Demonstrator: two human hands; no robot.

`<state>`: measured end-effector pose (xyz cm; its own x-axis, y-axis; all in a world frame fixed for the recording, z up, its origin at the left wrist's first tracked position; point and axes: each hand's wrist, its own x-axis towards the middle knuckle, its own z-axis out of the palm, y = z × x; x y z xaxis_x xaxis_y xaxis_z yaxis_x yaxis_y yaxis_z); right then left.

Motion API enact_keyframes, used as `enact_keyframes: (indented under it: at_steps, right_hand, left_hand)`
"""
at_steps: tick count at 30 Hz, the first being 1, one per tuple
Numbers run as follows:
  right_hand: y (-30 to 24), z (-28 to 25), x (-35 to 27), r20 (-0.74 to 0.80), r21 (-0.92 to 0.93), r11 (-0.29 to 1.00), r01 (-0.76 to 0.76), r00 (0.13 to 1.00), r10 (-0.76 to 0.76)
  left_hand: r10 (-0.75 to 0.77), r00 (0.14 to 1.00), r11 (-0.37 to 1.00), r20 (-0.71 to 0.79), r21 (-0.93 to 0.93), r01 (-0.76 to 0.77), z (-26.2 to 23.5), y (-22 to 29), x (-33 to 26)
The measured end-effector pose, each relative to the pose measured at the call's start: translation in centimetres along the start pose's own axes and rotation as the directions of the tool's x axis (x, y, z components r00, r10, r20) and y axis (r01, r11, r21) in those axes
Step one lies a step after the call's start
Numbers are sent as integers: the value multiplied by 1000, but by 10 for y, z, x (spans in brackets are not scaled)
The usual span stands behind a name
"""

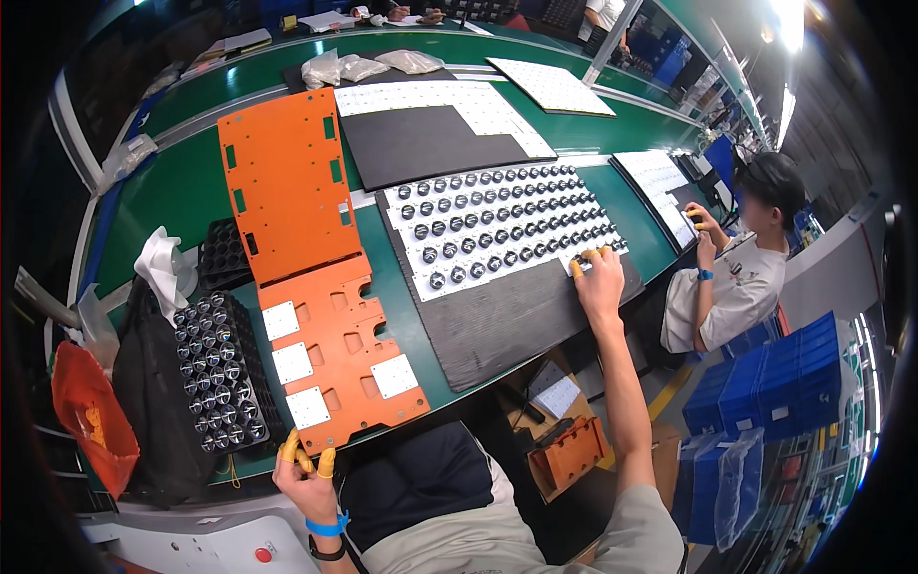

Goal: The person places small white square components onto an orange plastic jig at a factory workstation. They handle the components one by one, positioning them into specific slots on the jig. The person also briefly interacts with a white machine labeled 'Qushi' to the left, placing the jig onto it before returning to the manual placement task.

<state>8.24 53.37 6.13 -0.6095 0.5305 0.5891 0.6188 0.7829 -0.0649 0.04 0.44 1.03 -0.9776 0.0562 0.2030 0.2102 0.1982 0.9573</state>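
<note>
- My left hand, fingertips capped in yellow rubber, pinches the near edge of the flat orange jig plate with its white square inserts.
- My right hand lies loosely open, fingertips touching the right end of the white board studded with round black lenses, holding nothing.
- Both things lie on the green worktop.
- A black tray of shiny lenses sits to the left.
</note>
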Motion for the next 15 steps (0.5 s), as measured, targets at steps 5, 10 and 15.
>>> enact_keyframes:
  at_steps: [5,10,15]
  right_hand:
    - [-3,-2,-1,-90,-34,999,30,995,-33]
    - [-85,-34,-25,-103,325,939,111,991,-81]
    - [-191,-75,-69,315,716,698,-30,905,-285]
  left_hand:
    - [5,1000,1000,-8,-11,-5,2,1,1]
    - [12,1000,1000,15,25,-13,0,5,1]
    - [-26,1000,1000,8,5,26,-1,8,1]
